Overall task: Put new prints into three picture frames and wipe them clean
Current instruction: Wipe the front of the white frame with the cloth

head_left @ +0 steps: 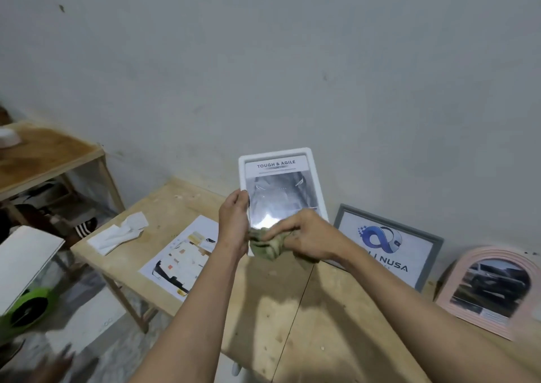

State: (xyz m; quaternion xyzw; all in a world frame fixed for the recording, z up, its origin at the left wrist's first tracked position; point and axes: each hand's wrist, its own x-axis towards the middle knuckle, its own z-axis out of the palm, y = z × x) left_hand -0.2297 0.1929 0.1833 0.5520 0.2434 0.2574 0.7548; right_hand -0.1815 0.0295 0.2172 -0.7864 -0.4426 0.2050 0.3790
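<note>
— Setting? 
— A pale plywood table (292, 309) against a grey wall (263, 60).

— Hands? 
— Left hand (234, 221) grips the upright white rectangular picture frame (278, 183); right hand (304, 236), fingers curled, presses an olive cloth (268, 246) on its glass.

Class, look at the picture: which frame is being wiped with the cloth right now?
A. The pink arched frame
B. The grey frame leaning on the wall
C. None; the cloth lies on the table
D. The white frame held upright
D: the right hand presses the cloth against the lower glass of the white frame, which the left hand holds by its edge.
</note>
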